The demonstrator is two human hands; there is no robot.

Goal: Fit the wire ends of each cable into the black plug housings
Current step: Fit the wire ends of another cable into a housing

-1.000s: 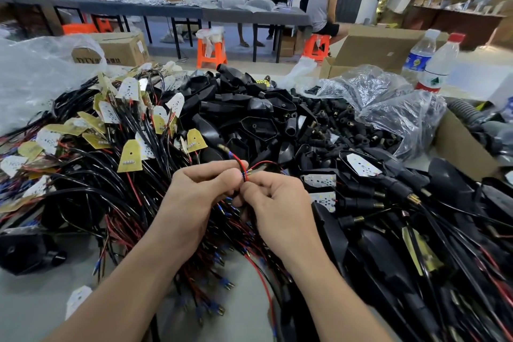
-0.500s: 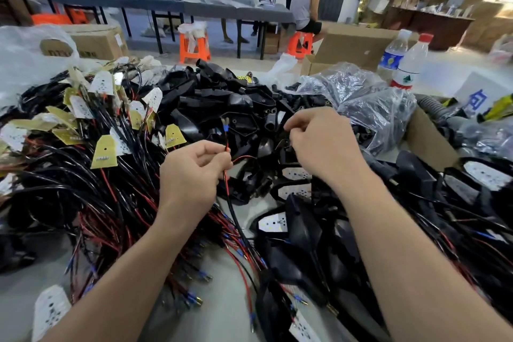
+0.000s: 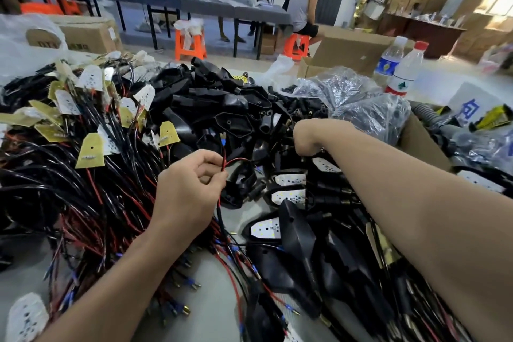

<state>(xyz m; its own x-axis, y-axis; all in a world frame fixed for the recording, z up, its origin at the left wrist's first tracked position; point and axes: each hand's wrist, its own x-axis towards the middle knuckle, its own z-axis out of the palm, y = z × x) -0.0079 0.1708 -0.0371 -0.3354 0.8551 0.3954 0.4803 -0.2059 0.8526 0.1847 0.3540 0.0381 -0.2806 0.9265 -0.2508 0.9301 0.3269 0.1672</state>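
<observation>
Now at a crowded grey surface point(image 3: 211, 311), our left grip point(image 3: 191, 191) pinches a cable point(image 3: 219, 212) between thumb and forefinger, its red and black wire ends point(image 3: 223, 139) poking up above the knuckles. Our right grip point(image 3: 306, 134) reaches into the heap of black plug housings point(image 3: 236, 122) just beyond. Its fingers are hidden, so we cannot tell whether it has one. To do this step well, we judge, lift a single housing clear of the tangle, bring it to the wires, and hold the terminals straight against its openings.
</observation>
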